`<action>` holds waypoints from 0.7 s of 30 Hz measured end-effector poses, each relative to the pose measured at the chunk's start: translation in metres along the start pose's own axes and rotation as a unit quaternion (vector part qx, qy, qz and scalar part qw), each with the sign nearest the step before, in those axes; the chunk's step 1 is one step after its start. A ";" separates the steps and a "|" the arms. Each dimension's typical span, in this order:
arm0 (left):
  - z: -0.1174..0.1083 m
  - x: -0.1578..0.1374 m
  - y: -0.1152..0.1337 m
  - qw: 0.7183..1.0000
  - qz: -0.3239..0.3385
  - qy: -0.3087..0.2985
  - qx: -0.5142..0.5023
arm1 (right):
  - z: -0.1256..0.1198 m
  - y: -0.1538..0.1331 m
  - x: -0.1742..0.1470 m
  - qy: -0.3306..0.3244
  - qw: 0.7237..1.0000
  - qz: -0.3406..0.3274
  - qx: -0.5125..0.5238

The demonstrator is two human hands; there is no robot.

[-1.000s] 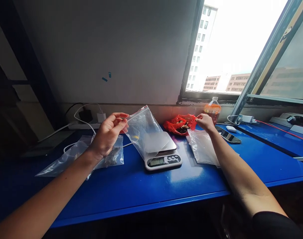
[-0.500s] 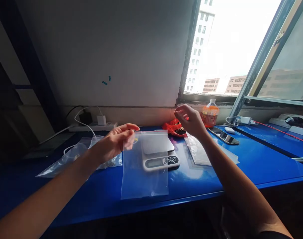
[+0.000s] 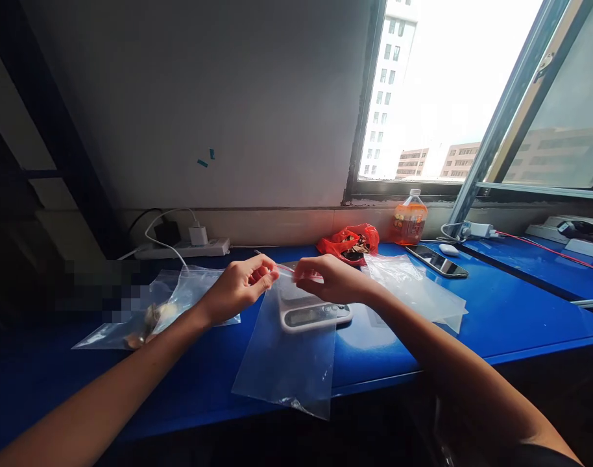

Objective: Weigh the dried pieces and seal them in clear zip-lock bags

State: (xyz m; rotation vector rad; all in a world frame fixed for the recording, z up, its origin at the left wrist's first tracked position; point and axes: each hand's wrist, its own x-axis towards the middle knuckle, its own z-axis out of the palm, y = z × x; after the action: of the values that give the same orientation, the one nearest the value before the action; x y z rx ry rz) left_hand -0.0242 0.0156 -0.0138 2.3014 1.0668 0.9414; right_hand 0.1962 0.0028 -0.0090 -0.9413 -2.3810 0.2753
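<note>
A clear zip bag [image 3: 291, 363] with a red strip along its top hangs between my hands. My left hand [image 3: 248, 282] pinches its upper left corner. At the upper right, my right hand [image 3: 328, 279] is closed on the same top edge, its fingertips slightly blurred. Behind the see-through bag stands a white digital scale [image 3: 344, 315], partly covered by the bag and my right hand. To the left, filled clear bags [image 3: 148, 318] lie on the table beside my left forearm. A stack of flat clear bags [image 3: 413, 288] lies beyond my right wrist.
On the blue table [image 3: 394, 370], a red plastic bag [image 3: 328, 241] with dark pieces sits near the wall. Behind the right forearm are a drink bottle [image 3: 411, 220], a phone [image 3: 437, 261] and a white earbud case [image 3: 449, 250]. A power strip [image 3: 213, 248] lies at the left.
My right hand has come down and left from above the red plastic bag and now grips the zip bag's top edge. The bag's lower end has tilted towards me.
</note>
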 end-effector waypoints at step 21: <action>0.002 -0.004 0.001 0.997 0.044 -0.013 0.068 | 0.004 0.006 -0.001 -0.052 0.996 -0.074 -0.011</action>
State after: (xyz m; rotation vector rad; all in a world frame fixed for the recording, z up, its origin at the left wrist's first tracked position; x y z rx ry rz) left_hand -0.0241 0.0117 -0.0154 2.4818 1.0559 0.8929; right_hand 0.1978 0.0066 -0.0149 -0.7717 -2.5396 0.2461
